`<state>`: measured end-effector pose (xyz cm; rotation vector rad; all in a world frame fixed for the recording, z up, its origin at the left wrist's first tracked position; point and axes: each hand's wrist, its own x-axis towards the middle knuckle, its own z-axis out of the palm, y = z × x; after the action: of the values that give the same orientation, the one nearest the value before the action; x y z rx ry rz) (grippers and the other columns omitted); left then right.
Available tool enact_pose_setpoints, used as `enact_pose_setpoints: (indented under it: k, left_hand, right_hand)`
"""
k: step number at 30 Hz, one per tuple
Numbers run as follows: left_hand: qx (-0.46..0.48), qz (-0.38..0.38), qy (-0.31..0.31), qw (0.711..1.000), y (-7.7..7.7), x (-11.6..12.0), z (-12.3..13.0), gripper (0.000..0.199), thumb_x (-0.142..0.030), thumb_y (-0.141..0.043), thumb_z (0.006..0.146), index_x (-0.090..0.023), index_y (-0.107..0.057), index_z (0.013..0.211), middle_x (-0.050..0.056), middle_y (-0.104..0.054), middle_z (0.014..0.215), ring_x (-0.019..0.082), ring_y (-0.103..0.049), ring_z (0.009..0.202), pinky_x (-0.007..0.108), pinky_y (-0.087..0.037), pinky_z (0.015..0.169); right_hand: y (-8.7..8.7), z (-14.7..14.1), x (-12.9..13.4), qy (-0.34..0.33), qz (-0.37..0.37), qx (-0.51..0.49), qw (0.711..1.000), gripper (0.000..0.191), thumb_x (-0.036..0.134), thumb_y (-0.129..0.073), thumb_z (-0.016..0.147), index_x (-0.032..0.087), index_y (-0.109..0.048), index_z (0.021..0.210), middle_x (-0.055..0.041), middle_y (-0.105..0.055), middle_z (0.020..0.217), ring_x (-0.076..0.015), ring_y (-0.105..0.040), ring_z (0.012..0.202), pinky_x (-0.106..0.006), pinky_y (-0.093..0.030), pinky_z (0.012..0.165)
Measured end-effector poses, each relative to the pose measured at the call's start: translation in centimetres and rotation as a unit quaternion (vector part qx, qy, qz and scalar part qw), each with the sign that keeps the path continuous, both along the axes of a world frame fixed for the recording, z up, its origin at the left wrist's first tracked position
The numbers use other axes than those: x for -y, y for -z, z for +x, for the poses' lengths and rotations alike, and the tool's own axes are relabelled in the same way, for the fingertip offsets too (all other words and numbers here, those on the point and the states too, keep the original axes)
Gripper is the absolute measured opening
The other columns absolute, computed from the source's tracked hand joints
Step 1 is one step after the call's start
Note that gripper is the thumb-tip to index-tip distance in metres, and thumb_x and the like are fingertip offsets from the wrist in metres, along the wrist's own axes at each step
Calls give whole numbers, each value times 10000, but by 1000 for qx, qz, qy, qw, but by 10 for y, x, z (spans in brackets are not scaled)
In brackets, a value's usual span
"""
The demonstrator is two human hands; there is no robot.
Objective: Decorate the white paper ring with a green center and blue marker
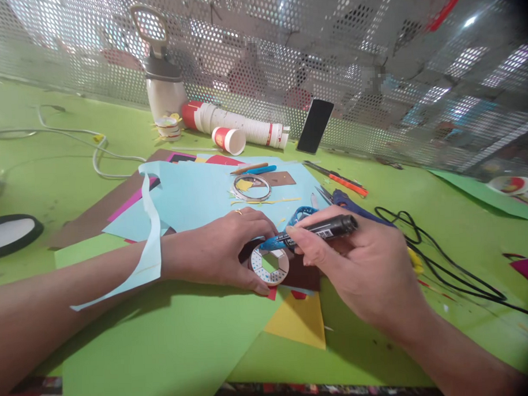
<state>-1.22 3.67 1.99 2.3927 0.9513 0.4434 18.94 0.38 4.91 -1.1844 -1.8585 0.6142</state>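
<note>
My left hand (pixel 225 251) is curled round the left side of a small white paper ring (pixel 260 273), thumb at its lower edge. Black lines divide the ring into segments, some filled with blue dots, and green shows through its middle. In my right hand (pixel 366 269) is a black permanent marker (pixel 329 227), gripped like a pen, its blue tip end at the ring's upper edge. Whether the tip touches is too small to tell. A curled light-blue paper strip (pixel 150 225) lies across my left forearm. Brown paper (pixel 303 271) sits beneath the ring.
Light-blue paper (pixel 194 189) carries a round clear ring (pixel 251 187) and pencils. Behind stand paper cups (pixel 239 126), a white container (pixel 165 94) and a phone (pixel 316 126). At right are an orange-and-black cutter (pixel 348 184), a glue gun (pixel 355 206) and a black cable (pixel 448 272).
</note>
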Motion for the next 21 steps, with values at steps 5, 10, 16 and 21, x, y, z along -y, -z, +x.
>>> enact_pose_setpoints:
  k: [5, 10, 16, 21]
  left_hand:
    - [5, 0, 7, 1000, 1, 0, 0, 629, -555, -783, 705, -173, -597, 1168, 107, -607, 1142, 285, -557, 1086, 407, -454, 921]
    - [-1, -2, 2, 1000, 0, 0, 0, 619, -545, -785, 706, -175, -597, 1166, 105, -606, 1135, 285, -555, 1082, 403, -456, 916]
    - [-1, 2, 0, 1000, -1, 0, 0, 611, -542, -792, 697, -180, -605, 1153, 97, -611, 1124, 286, -569, 1065, 391, -461, 898]
    - [2, 3, 0, 1000, -1, 0, 0, 598, -518, -804, 694, -180, -608, 1147, 95, -616, 1125, 287, -567, 1075, 393, -457, 908]
  right_hand:
    - [-1, -1, 1, -1, 2, 24, 1000, 196, 322, -679, 846, 191, -661, 701, 30, -647, 526, -96, -556, 440, -193, -472, 441]
    - [0, 0, 0, 9, 15, 24, 1000, 203, 325, -695, 834, 186, -662, 689, 25, -650, 528, -106, -586, 452, -194, -481, 440]
    - [1, 4, -1, 10, 27, -6, 1000, 240, 373, -696, 838, 187, -676, 688, 17, -663, 553, -133, -634, 485, -229, -547, 483]
    - [1, 3, -2, 9, 32, 2, 999, 259, 356, -698, 837, 183, -661, 647, 22, -655, 545, -129, -631, 487, -223, -548, 486]
